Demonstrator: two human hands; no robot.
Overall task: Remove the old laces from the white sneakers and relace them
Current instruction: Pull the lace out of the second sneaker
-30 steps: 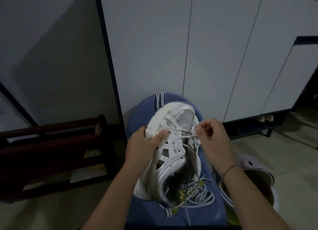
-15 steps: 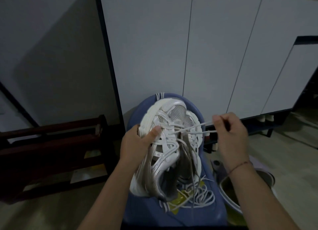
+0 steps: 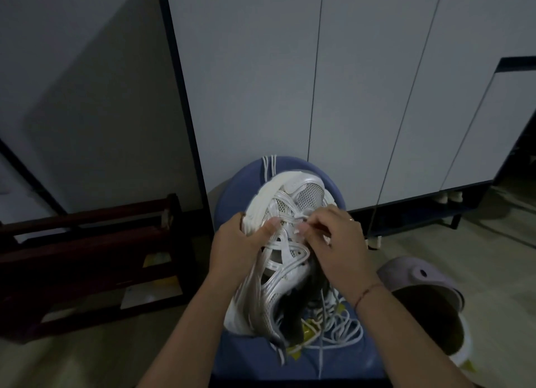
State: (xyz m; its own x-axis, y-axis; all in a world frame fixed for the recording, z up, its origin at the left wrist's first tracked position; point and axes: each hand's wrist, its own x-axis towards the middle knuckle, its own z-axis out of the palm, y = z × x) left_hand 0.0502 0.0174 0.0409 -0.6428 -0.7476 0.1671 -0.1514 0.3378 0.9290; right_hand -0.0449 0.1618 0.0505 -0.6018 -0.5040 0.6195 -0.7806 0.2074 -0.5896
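The white sneaker (image 3: 301, 196) lies on a blue stool (image 3: 229, 196), toe pointing away from the person and heel nearest them. The left hand (image 3: 235, 248) grips its outer side: the fingers wrap round the sole edge, mostly hidden, and the thumb presses across the upper straps. Just right of that thumb, the right hand (image 3: 336, 242) has its fingers (image 3: 304, 228) bunched, pinching a white lace (image 3: 300, 213) at the eyelets near the toe. Below the right wrist, loose lace (image 3: 345, 329) lies coiled on the stool beside the heel. Right of the right hand a lilac clog (image 3: 420, 274) sits on the floor. Left of the left hand stands a dark wooden rack (image 3: 87, 242). Beyond both hands are white cabinet doors (image 3: 246, 83).
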